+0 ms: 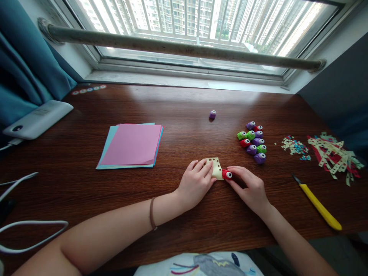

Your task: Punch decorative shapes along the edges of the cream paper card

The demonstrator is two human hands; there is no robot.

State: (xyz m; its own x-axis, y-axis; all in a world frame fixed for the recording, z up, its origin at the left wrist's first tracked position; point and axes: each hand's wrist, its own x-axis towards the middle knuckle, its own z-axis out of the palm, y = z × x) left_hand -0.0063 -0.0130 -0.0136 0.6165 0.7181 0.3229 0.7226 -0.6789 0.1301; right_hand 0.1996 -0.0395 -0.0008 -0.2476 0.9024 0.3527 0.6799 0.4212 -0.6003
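Head view: left hand (197, 182) pins yellow paper (216, 168) flat; right hand (248, 188) pinches red punch (227, 174) on paper edge.

Bare forearms, no sleeves; thin brown band (152, 213) on left wrist; white printed top (201, 265)
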